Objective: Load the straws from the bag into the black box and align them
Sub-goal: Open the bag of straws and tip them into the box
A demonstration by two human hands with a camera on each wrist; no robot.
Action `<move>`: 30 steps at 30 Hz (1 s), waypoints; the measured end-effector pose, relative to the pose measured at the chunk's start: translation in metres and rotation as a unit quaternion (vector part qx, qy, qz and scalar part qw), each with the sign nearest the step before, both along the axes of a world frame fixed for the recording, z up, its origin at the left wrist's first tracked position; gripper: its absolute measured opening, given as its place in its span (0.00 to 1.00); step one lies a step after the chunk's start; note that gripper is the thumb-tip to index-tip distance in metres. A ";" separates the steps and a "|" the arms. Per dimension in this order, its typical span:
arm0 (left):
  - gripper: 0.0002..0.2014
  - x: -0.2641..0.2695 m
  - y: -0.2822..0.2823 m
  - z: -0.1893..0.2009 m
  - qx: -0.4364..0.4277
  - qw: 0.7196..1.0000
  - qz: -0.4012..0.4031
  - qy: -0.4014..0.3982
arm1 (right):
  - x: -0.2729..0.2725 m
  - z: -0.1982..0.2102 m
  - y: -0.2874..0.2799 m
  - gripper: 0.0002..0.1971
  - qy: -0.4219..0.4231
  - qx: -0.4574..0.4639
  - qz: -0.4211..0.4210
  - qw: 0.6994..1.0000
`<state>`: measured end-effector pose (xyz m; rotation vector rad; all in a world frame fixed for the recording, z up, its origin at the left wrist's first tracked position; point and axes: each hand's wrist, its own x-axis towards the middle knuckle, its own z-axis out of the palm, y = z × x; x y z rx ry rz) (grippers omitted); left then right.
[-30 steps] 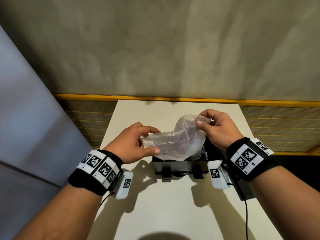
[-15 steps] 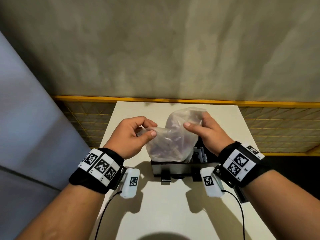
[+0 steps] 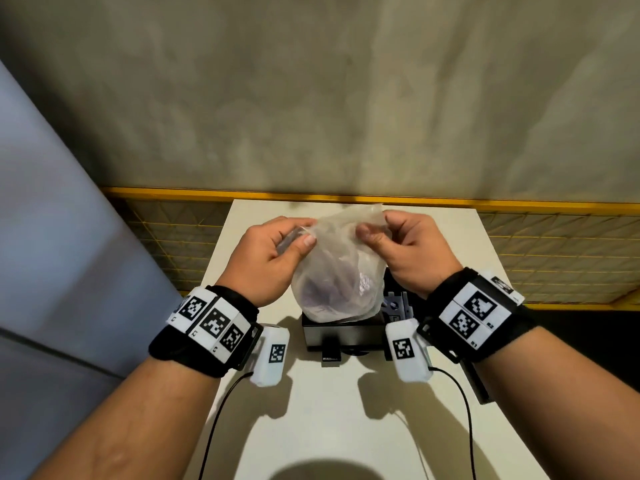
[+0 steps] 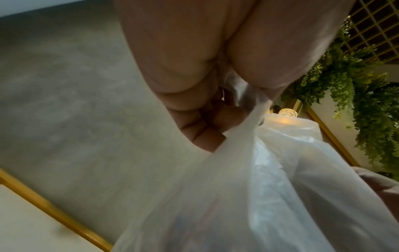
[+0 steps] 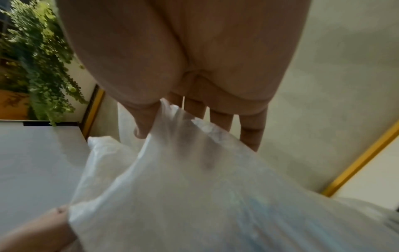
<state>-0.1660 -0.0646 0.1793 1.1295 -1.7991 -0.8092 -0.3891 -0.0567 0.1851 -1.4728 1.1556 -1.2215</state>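
Observation:
A clear plastic bag [image 3: 337,278] hangs upright over the black box [image 3: 341,332] in the middle of the white table [image 3: 329,410]. Purplish straws [image 3: 332,289] show dimly through its lower part. My left hand [image 3: 280,258] pinches the bag's top left edge between thumb and fingers. My right hand [image 3: 398,251] pinches the top right edge. In the left wrist view the bag [image 4: 259,196] stretches down from my curled fingers [image 4: 200,129]. In the right wrist view the bag [image 5: 194,187] hangs from my thumb and fingers [image 5: 250,129]. The bag covers most of the box's inside.
A dark flat piece [image 3: 476,379] lies on the table under my right wrist. A yellow rail with mesh [image 3: 554,244] runs behind the table, before a grey wall. Cables [image 3: 221,420] trail from both wrist units. Green hanging plants [image 4: 367,110] show in the wrist views.
Both hands have lifted the bag's top edges and brought them level, so the bag went from slumped sideways to hanging upright over the box.

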 end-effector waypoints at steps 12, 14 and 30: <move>0.17 0.014 -0.001 -0.003 0.000 0.999 0.032 0.008 | -0.017 0.001 -0.011 0.07 0.007 -0.041 -0.096 0.995; 0.15 0.013 0.002 -0.001 0.006 0.999 0.031 0.016 | -0.016 0.002 -0.009 0.09 0.002 -0.036 -0.092 0.995; 0.09 -0.005 -0.006 -0.003 0.019 0.999 0.034 0.034 | 0.000 0.014 -0.005 0.05 0.040 -0.036 0.000 0.999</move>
